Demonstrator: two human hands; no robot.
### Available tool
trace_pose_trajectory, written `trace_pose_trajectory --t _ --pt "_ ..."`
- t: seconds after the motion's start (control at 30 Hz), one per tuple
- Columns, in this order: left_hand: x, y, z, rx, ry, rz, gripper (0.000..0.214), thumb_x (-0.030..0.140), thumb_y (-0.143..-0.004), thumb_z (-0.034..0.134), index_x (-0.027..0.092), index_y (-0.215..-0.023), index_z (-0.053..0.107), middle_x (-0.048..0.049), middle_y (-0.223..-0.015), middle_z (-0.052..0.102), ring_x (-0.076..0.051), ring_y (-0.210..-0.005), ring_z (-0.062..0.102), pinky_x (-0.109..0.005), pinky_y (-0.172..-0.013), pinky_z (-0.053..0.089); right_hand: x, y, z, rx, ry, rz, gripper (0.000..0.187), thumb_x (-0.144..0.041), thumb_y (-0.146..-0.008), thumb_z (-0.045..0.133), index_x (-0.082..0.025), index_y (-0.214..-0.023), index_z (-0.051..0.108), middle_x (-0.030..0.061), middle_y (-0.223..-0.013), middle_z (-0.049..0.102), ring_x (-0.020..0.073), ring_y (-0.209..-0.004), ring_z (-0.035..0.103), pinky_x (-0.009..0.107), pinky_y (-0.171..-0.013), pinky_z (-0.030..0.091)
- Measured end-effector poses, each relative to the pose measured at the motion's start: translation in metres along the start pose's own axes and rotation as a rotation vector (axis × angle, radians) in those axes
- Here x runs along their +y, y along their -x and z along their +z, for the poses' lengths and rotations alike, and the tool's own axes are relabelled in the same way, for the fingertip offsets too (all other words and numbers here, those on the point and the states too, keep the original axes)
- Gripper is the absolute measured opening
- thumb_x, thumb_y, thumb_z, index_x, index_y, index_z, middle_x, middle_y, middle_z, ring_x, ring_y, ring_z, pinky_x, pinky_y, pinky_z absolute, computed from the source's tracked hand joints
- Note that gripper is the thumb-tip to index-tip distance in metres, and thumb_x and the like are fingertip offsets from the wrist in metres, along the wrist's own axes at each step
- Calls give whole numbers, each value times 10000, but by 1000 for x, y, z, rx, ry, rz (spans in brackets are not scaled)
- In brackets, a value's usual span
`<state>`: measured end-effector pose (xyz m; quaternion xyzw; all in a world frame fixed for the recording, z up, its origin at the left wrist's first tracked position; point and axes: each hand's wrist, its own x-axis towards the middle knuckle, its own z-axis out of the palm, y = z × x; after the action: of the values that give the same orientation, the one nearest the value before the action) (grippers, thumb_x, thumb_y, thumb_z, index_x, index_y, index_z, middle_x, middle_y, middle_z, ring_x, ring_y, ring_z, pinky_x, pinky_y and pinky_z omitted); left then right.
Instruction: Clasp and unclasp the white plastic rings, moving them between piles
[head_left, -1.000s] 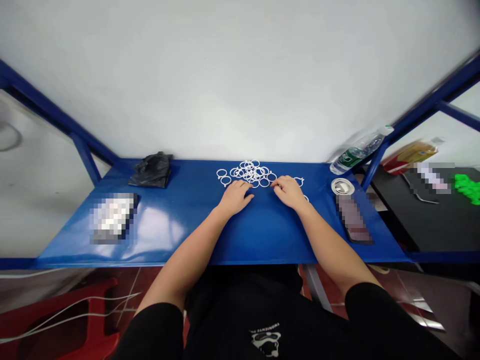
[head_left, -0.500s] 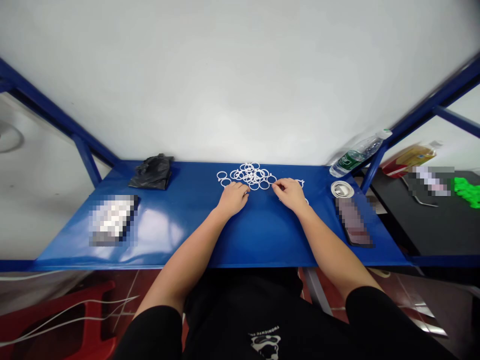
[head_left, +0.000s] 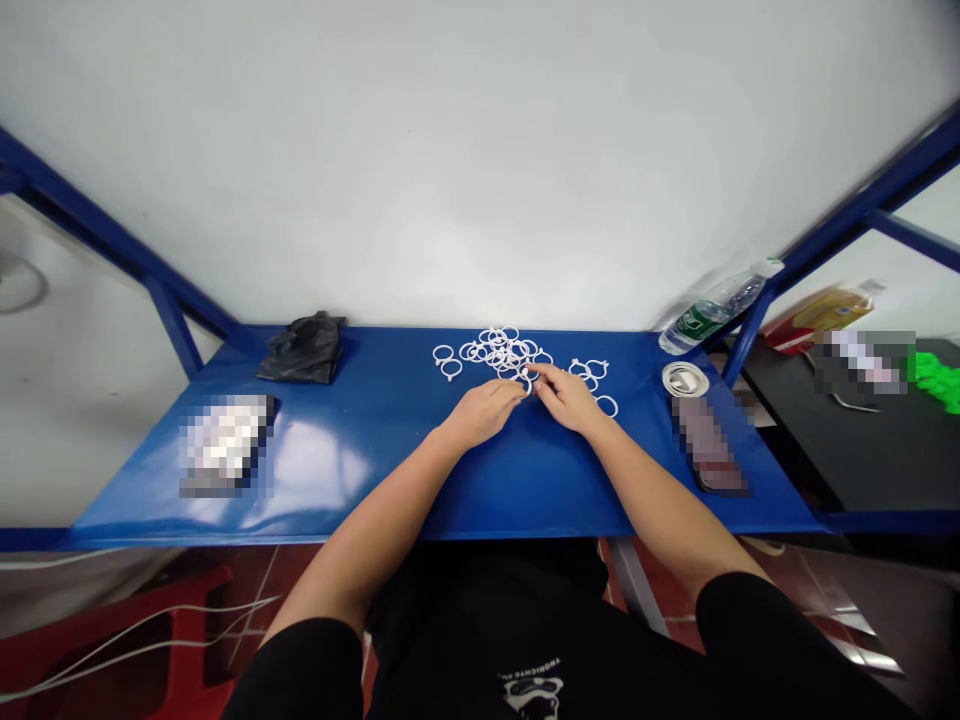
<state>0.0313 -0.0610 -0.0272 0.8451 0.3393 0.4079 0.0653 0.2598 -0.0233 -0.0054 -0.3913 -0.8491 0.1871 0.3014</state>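
Both hands meet over the table at one white ring [head_left: 527,386], a thin hoop with a small knob on it. My left hand [head_left: 486,414] pinches the hoop from the left, its fingers pressed together. From the right, my right hand [head_left: 568,398] has its thumb and index finger on the hoop close to the knob; the exact contact is small and partly hidden. Just beyond the hands lies a loose pile of white rings [head_left: 501,345]. A few joined white rings [head_left: 592,376] lie to the right of my right hand, and a linked pair [head_left: 444,354] lies left of the pile.
On the blue table [head_left: 375,490] are a black plastic bag [head_left: 304,347] and a blurred-out object [head_left: 229,440] at left. To the right are a water bottle [head_left: 712,310], a white roll [head_left: 685,380] and a blurred phone-like object [head_left: 709,443]. Blue frame bars [head_left: 174,325] flank the table.
My hands have come together at the middle, the left moving right and the right moving left. A white ring is now between them. Rings on the right, formerly behind my right hand, are uncovered.
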Motion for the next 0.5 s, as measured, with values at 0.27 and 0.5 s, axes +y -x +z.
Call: trace_pose_trajectory --t 0.27,0.5 --pt "2 1 4 135 331 -233 318 290 -967 679 208 -1260 590 1 -851 681 -146 -776 680 -296 -776 576 -5 0 -1 -68 -48 -86 217 -342 -1036 554 -234 -1125 720 56 -964 773 206 -826 708 330 -762 510" --pt "-3 -3 2 172 384 -439 208 399 -985 695 207 -1040 756 -45 -932 787 -180 -854 742 -319 -821 598 -15 3 -2 -76 -126 -69 166 -368 -1016 571 -235 -1000 668 32 -888 740 187 -764 678 316 -730 495"
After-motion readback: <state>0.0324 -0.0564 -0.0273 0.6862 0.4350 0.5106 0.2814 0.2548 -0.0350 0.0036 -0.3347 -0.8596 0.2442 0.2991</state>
